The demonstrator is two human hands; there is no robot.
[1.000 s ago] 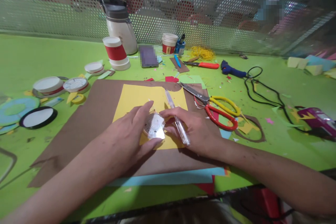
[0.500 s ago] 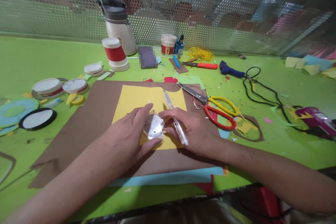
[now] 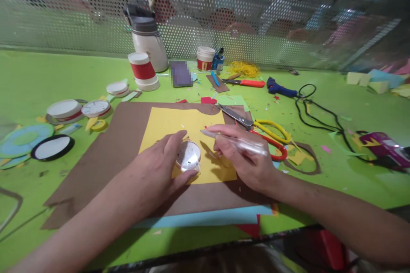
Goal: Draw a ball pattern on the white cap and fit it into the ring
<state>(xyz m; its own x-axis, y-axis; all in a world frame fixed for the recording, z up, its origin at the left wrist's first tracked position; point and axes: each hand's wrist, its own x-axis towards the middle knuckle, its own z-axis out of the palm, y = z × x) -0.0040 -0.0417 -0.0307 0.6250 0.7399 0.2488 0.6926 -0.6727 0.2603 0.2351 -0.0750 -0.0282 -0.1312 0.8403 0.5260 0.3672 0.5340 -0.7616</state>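
Observation:
A yellow sheet of paper (image 3: pixel 205 115) lies on brown sheets (image 3: pixel 128 132). On the yellow paper sits a small round disc (image 3: pixel 189 156), clear or shiny, perhaps a lid. My left hand (image 3: pixel 160 158) curves around its left side, thumb at its lower edge and fingers at its upper edge, gripping it against the paper. In my right hand (image 3: pixel 248 158) is a clear-barrelled pen (image 3: pixel 243 145), pinched in a writing hold. Its tip points left, above the paper just right of the disc. Red and yellow-handled scissors (image 3: pixel 237 116) lie beyond my right hand, which partly covers them.
Paper cups (image 3: pixel 142 70), a white jug (image 3: pixel 150 45), a knife (image 3: pixel 251 83) and a blue glue gun (image 3: pixel 282 87) stand or lie behind. Round lids (image 3: pixel 64 110) and a tape roll (image 3: pixel 98 125) are left. A black cord (image 3: pixel 323 117) runs right.
My right hand has moved right, off the disc's edge, and has swung the pen from upright between the fingers to a writing grip. My left hand stays on the disc.

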